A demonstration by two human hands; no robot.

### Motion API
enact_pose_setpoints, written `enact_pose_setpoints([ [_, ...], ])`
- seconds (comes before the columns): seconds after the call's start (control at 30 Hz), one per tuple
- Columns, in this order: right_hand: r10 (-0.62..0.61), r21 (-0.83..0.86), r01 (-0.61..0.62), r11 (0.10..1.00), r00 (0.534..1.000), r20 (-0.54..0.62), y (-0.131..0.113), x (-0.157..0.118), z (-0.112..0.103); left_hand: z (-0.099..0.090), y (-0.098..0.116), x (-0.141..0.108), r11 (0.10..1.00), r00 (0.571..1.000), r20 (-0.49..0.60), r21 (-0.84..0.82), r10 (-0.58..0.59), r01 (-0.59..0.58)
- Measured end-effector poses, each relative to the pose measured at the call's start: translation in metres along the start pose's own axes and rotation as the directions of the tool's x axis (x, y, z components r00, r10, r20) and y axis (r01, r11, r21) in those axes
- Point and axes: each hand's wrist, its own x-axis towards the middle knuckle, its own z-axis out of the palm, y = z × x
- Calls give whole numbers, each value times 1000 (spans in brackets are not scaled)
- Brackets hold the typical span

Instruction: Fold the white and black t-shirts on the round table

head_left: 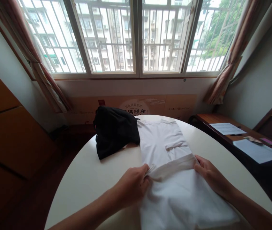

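A white garment (167, 179) lies spread flat on the round white table (83, 182), with a small pocket-like flap on its far part. Its near layer is lifted into a folded band across the middle. My left hand (132, 187) pinches the left end of that band. My right hand (211, 175) holds the band's right end, its fingers at the edge. A black folded garment (114, 131) sits just left of the white one at the far side of the table, touching it.
A wooden desk (224, 127) to the right carries papers (257, 150) and small items. Low wooden furniture (11, 127) stands at the left. Behind the table are a printed cardboard panel (133, 107) and a barred window (104, 38) with curtains.
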Motion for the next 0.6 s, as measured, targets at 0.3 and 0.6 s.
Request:
enact_pose_setpoints([
  [0.3, 106, 113, -141, 984, 957, 268, -23, -35, -11, -28, 6, -21, 958, 982, 180, -287, 50, 4],
  [0.6, -32, 127, 37, 991, 998, -46, -51, 88, -45, -64, -43, 112, 964, 971, -217, -221, 102, -150],
])
